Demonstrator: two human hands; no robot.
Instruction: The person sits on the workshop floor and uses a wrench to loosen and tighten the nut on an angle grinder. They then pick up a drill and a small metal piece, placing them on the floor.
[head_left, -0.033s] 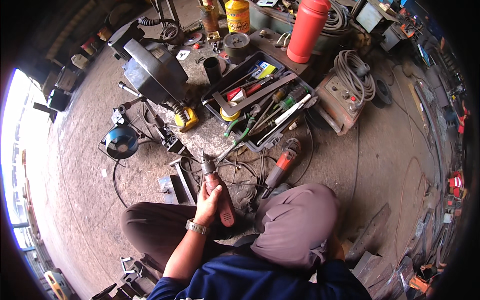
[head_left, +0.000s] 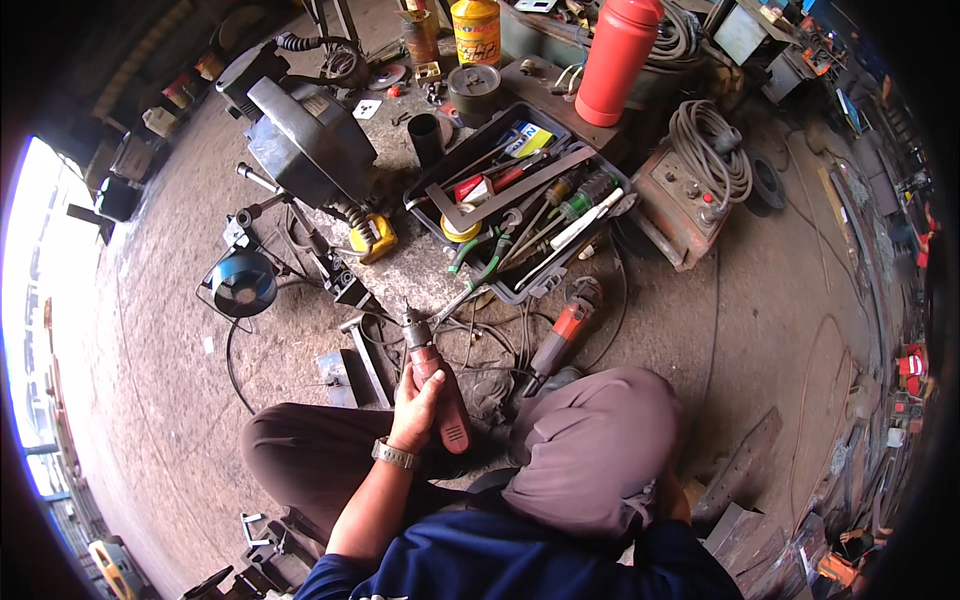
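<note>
My left hand (head_left: 412,410), with a watch on its wrist, is wrapped round the body of a red power drill (head_left: 436,385). The drill's chuck and thin bit point away from me, over a tangle of cables. Only a sliver of my right hand (head_left: 673,499) shows beside my raised right knee; its fingers are hidden behind the leg. Right of the drill, an orange-red angle grinder (head_left: 568,335) lies on the floor. Beyond both tools is an open black toolbox (head_left: 515,292) filled with pliers, screwdrivers and a steel square (head_left: 525,187).
A grey metal machine (head_left: 310,140) stands at the far left, near a yellow tape measure (head_left: 373,240) and a blue round object (head_left: 244,284). A red cylinder (head_left: 615,65) rises behind the toolbox. Coiled cable (head_left: 705,150) rests on a rusty box (head_left: 680,205). Metal scraps line the right.
</note>
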